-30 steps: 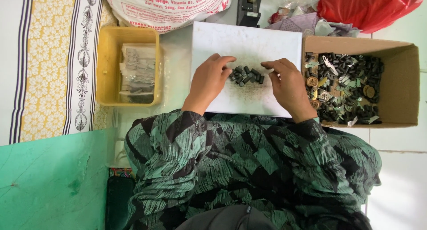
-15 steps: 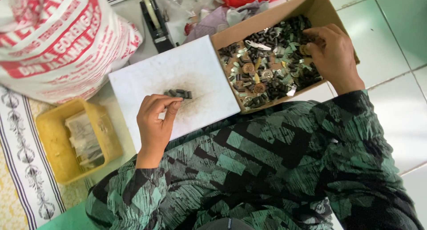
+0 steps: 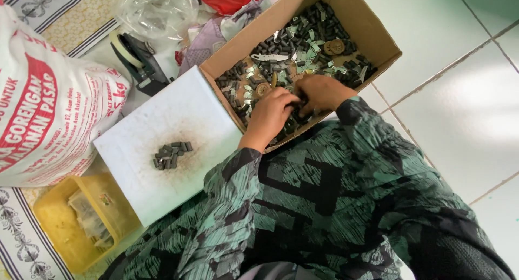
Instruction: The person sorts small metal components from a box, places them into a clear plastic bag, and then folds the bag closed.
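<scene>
Cardboard box (image 3: 373,34) at two o'clock holds loose dark cylindrical pieces (image 3: 303,28) mixed with pale metal bits. Both hands are now inside it at its near edge: the left hand (image 3: 270,115), half a second ago at the white board (image 3: 178,123), has crossed over beside the right hand (image 3: 319,93). Fingers of both are curled down into the pieces; whether either grips anything cannot be told. A small pile of dark pieces (image 3: 172,154) lies unattended on the board at nine o'clock.

Both hands (image 3: 294,104) among dark pieces (image 3: 303,39) in cardboard box (image 3: 373,39).
</scene>
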